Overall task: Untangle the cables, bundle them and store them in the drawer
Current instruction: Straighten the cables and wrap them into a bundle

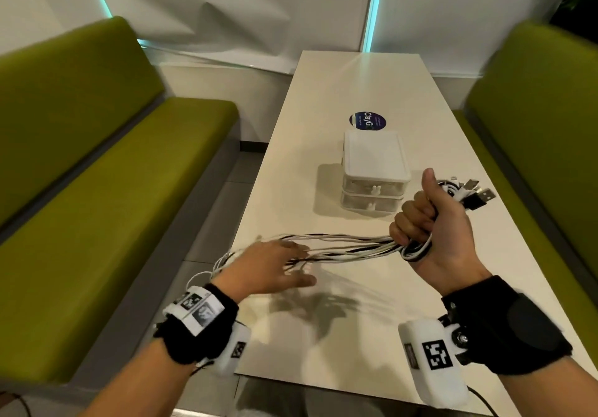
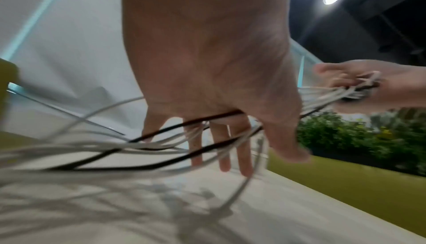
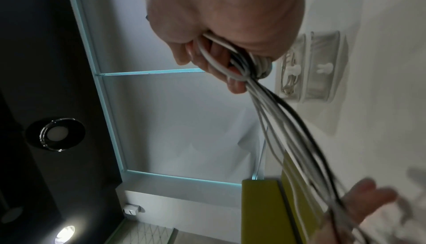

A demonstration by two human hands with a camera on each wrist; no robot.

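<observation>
My right hand (image 1: 430, 219) grips a bunch of white and black cables (image 1: 349, 246) in a fist above the table, thumb up. Their USB plugs (image 1: 469, 191) stick out past the fist to the right. The strands run left from the fist to my left hand (image 1: 275, 264), whose straight, spread fingers (image 2: 221, 146) are threaded through them. The loose ends trail off the table's left edge. The right wrist view shows the cables (image 3: 272, 105) leaving the fist (image 3: 221, 60). The small white two-drawer box (image 1: 373, 174) stands mid-table, both drawers closed.
The white table (image 1: 356, 303) runs away from me between two green benches (image 1: 113, 164) (image 1: 543, 132). A round dark sticker (image 1: 368, 121) lies behind the drawer box. Wrist cameras are strapped on both forearms.
</observation>
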